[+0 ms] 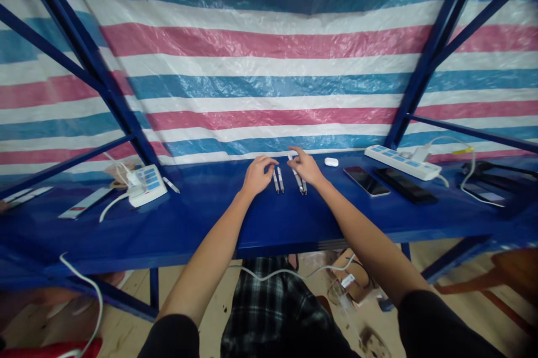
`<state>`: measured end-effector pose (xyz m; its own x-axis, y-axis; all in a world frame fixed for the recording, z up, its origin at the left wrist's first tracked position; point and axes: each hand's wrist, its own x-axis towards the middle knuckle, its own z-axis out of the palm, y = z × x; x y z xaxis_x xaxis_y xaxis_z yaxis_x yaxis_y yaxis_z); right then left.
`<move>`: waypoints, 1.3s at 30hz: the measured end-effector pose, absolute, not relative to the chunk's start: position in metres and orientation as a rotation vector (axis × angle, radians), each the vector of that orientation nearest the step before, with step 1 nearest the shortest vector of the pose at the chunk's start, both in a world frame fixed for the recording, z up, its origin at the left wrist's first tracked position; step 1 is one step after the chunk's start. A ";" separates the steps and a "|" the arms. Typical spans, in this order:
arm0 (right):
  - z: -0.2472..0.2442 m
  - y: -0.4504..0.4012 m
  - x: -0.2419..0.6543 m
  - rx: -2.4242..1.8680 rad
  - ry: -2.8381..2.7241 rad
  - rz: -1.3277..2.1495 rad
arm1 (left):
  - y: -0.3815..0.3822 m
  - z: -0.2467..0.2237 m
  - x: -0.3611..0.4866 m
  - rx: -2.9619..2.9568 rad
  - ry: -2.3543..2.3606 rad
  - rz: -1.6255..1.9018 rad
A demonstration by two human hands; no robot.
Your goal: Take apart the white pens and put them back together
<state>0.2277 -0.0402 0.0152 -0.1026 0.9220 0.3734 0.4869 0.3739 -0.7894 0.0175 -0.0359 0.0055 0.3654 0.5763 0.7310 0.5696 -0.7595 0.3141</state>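
Two slim white-and-grey pens, the left pen (276,181) and its neighbour (281,180), lie side by side on the blue table (202,207). My left hand (257,175) is just left of them, fingers bent and thumb apart from the index finger, the fingertips at the pens' far ends. Another pair, a longer-looking pen (298,181) and a pen beside it (305,186), lies to the right, tips towards me. My right hand (307,168) is over their far ends, index finger stretched out and thumb near a pen; its other fingers are partly hidden.
A white earphone case (331,162), a phone (366,181), a black device (406,185) and a power strip (402,163) lie rightwards. Leftwards are another power strip (147,185), a single pen (171,185) and a flat pale box (86,203). Blue frame posts (420,75) stand before striped sheeting.
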 end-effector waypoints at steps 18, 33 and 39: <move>0.009 -0.042 0.217 -1.733 -2.129 0.076 | -0.025 -0.011 0.015 2.631 1.075 0.927; 0.017 -0.060 0.199 -1.722 -2.342 0.023 | -0.023 -0.011 0.014 2.479 1.065 0.962; 0.017 -0.062 0.196 -1.751 -2.340 -0.010 | -0.023 -0.012 0.013 2.424 1.035 0.971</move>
